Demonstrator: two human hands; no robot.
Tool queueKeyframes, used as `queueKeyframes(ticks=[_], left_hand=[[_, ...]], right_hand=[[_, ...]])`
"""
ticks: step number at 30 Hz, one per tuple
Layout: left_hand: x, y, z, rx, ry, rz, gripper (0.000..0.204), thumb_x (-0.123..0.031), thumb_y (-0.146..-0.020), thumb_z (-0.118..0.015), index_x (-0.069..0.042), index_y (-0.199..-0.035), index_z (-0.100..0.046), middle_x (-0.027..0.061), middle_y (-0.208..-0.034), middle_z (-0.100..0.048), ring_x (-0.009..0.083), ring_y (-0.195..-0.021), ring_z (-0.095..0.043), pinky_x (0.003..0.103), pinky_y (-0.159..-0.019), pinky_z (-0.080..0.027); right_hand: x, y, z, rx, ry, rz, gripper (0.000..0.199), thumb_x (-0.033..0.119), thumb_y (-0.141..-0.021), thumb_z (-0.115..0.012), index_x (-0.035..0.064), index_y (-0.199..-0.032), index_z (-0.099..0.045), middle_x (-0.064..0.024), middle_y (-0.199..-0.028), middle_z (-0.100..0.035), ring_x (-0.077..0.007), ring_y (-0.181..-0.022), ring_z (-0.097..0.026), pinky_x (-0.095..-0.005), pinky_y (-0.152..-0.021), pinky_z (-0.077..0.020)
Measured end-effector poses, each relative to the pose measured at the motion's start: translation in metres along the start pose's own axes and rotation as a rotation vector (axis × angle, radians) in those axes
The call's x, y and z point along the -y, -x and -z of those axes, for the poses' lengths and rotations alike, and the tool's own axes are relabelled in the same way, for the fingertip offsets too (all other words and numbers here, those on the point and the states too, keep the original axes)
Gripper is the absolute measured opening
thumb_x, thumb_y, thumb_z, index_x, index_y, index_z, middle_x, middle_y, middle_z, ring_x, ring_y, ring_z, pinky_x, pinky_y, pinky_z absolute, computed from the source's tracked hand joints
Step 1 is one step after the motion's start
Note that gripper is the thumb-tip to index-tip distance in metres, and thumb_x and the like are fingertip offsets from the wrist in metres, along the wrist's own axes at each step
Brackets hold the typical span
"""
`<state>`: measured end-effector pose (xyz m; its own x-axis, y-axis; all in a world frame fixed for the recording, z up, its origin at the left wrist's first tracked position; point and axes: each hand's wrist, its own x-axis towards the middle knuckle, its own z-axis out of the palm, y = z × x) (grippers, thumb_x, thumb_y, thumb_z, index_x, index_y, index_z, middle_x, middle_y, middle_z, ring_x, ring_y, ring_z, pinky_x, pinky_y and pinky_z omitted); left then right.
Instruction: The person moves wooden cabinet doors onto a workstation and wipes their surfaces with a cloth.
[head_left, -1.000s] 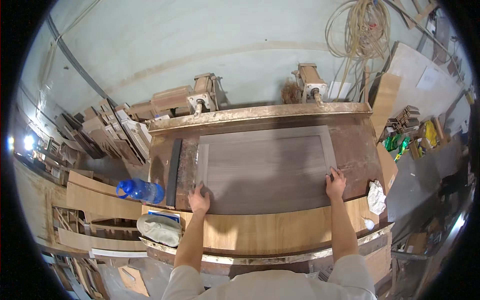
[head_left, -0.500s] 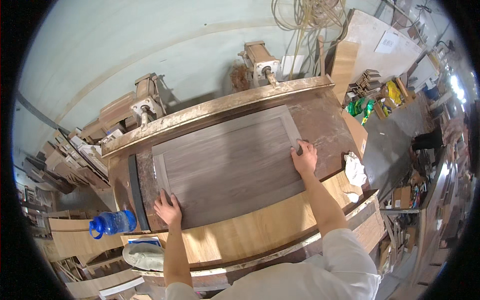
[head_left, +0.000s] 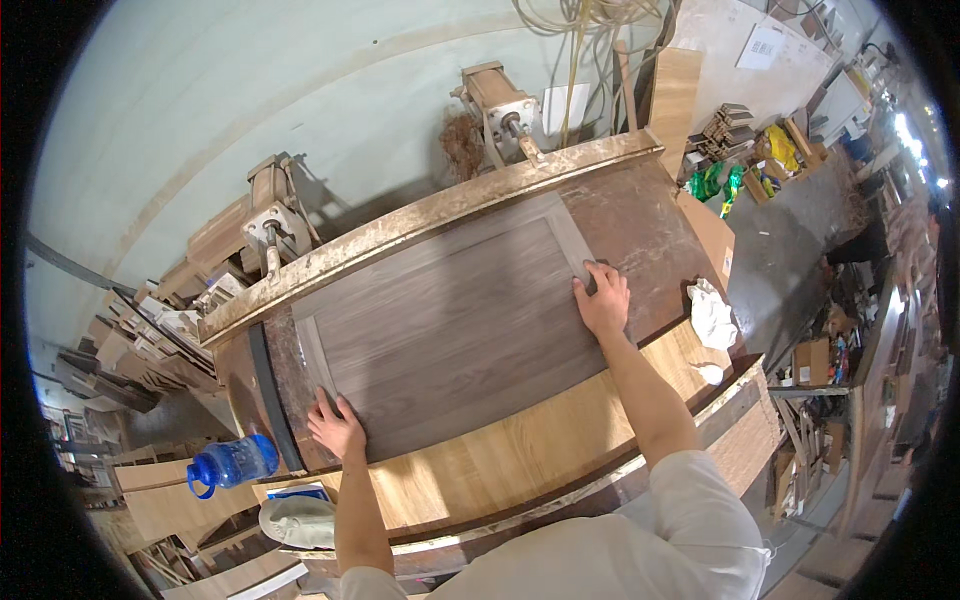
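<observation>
A grey wood-grain cabinet door panel (head_left: 450,320) with a raised-looking frame lies flat on the brown bench top (head_left: 640,225). My left hand (head_left: 338,428) rests at its near left corner, thumb and fingers spread. On the right edge, my right hand (head_left: 605,303) lies with fingers apart and slightly bent. Along the panel's far edge runs a worn clamp bar (head_left: 420,230), close against it. Two pneumatic cylinders, a left cylinder (head_left: 275,220) and a right cylinder (head_left: 497,103), have rods meeting the bar. A light wood board (head_left: 500,440) lies along the near side.
A dark strip (head_left: 272,395) lies left of the panel. A blue water bottle (head_left: 233,463) and a pale cap-like cloth item (head_left: 298,522) are at the near left. A crumpled white cloth (head_left: 711,315) sits at the right. Coiled hoses (head_left: 590,15) hang on the wall.
The clamp bar has come nearer to me, up to the panel's far edge, and the cylinder rods show longer. Both hands stay at the panel's ends. The view has shifted slightly.
</observation>
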<state>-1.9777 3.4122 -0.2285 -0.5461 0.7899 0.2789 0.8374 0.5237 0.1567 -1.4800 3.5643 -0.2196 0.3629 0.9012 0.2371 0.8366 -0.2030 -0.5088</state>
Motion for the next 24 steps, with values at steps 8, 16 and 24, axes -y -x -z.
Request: queueKeyframes(ticks=[8,16,24], left_hand=[[-0.0071,-0.0001,0.0037,0.026,0.009,0.018,0.050,-0.040,-0.096,-0.053,-0.018,-0.141,-0.050,0.0163,-0.122,-0.051,0.0351,-0.113,-0.047,0.049,-0.095,-0.037],[-0.0030,0.0009,0.0047,0.043,0.031,0.048,0.049,-0.040,-0.096,-0.053,-0.019,-0.141,-0.051,0.0149,-0.123,-0.052,0.0347,-0.115,-0.047,0.049,-0.096,-0.037],[-0.0022,-0.0042,0.0044,0.077,0.061,0.079,0.049,-0.040,-0.096,-0.053,-0.019,-0.140,-0.051,0.0148,-0.125,-0.052,0.0343,-0.116,-0.046,0.049,-0.099,-0.035]], right_hand=[[-0.0036,-0.0005,-0.0004,0.026,0.031,-0.013,0.045,0.035,-0.084,-0.070,0.0214,-0.126,-0.061,-0.0053,-0.128,-0.055,-0.0264,-0.121,-0.049,-0.0417,-0.101,-0.0384],[-0.0008,0.0018,-0.0040,-0.052,0.019,0.053,0.043,0.033,-0.082,-0.072,0.0209,-0.121,-0.062,-0.0045,-0.123,-0.058,-0.0276,-0.116,-0.051,-0.0431,-0.098,-0.0403],[0.0046,-0.0001,-0.0007,-0.038,0.044,0.048,0.041,0.032,-0.082,-0.071,0.0218,-0.121,-0.062,-0.0043,-0.124,-0.058,-0.0280,-0.117,-0.052,-0.0439,-0.097,-0.0405]])
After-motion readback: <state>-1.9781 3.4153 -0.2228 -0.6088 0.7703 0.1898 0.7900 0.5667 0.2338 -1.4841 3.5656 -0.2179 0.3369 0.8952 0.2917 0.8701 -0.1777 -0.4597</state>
